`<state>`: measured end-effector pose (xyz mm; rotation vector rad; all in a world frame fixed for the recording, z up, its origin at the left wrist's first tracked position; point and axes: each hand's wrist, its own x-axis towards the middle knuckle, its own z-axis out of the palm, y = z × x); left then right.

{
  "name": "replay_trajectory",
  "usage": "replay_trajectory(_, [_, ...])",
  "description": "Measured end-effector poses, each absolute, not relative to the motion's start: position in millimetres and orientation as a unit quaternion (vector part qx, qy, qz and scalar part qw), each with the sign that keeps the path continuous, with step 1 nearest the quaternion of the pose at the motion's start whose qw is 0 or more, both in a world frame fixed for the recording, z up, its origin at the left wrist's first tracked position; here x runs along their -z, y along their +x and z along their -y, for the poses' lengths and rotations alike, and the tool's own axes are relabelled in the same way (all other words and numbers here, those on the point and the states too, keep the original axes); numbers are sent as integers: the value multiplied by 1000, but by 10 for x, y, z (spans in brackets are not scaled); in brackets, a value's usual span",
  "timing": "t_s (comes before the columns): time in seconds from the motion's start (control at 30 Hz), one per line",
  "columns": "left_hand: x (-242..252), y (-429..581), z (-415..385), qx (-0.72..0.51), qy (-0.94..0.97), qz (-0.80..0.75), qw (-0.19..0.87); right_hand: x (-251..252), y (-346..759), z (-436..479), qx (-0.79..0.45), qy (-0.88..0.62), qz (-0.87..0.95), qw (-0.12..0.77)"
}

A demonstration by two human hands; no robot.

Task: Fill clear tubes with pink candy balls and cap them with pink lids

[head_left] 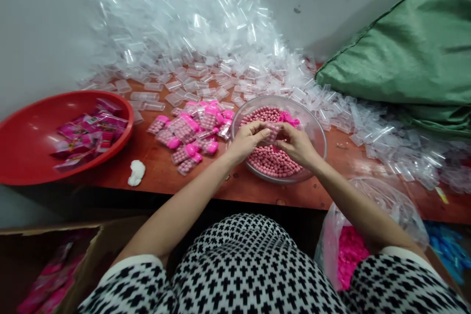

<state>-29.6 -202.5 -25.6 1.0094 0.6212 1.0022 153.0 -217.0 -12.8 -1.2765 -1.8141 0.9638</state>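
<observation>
Over a clear bowl (pixel 321 147) of round pink beads (pixel 274 162), both my hands hold one small clear plastic container (pixel 272 132) filled with the same beads. My left hand (pixel 250 141) pinches its left side. The fingers of my right hand (pixel 297 146) close on its right end, so that end is partly hidden. Bright pink caps (pixel 289 117) lie in the bowl behind my right fingers. Left of the bowl is a pile of filled containers with pink caps (pixel 187 130).
Empty clear containers (pixel 221 34) heap against the wall. A red basin (pixel 29 132) holds pink packets (pixel 91 130). A white lump (pixel 136 172) lies near the table edge. At right are a green sack (pixel 405 49) and a plastic bag of pink pieces (pixel 351 255); a cardboard box (pixel 99 245) stands lower left.
</observation>
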Motion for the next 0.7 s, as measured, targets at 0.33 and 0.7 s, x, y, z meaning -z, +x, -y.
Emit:
replay_trajectory(0.33, [277,-353,2057,-445,500,-231,706,156,1631,2121,-682,-419,483,356])
replay_trajectory(0.7, [347,-319,2136,-489,667,-317,464,-232,1777,2159,-214,-395,812,373])
